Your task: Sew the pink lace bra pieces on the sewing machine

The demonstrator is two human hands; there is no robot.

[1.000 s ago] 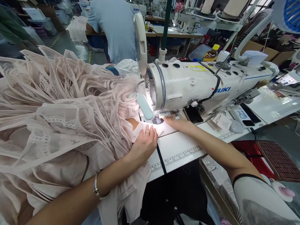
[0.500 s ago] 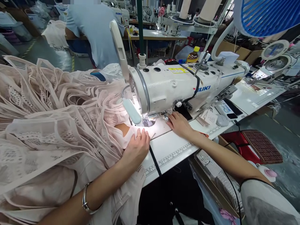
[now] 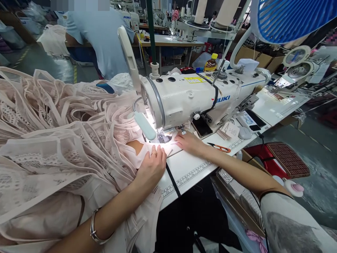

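Observation:
My left hand (image 3: 152, 165) lies on the pale pink fabric (image 3: 140, 154) of a garment in front of the needle. Its fingers are bent a little and slightly apart, pressing the cloth; the thumb is hidden. My right hand (image 3: 191, 144) is just right of the presser foot (image 3: 161, 137), its fingertips drawn together at the fabric's right end. Whatever lies between them is too small to make out. Over both hands stands the white sewing machine (image 3: 179, 95), its lamp lighting the cloth.
A large heap of pink lace-trimmed garments (image 3: 52, 151) fills the left side. Right of my hand lie a dark phone (image 3: 201, 126), orange thread snips (image 3: 219, 147), paper tags (image 3: 230, 130) and a computer mouse (image 3: 244, 133). A blue fan (image 3: 295, 21) hangs upper right. Another person (image 3: 97, 38) sits ahead.
My right hand has moved left from beside the phone toward the presser foot and the fabric end. My left hand stays on the cloth. The view has shifted slightly.

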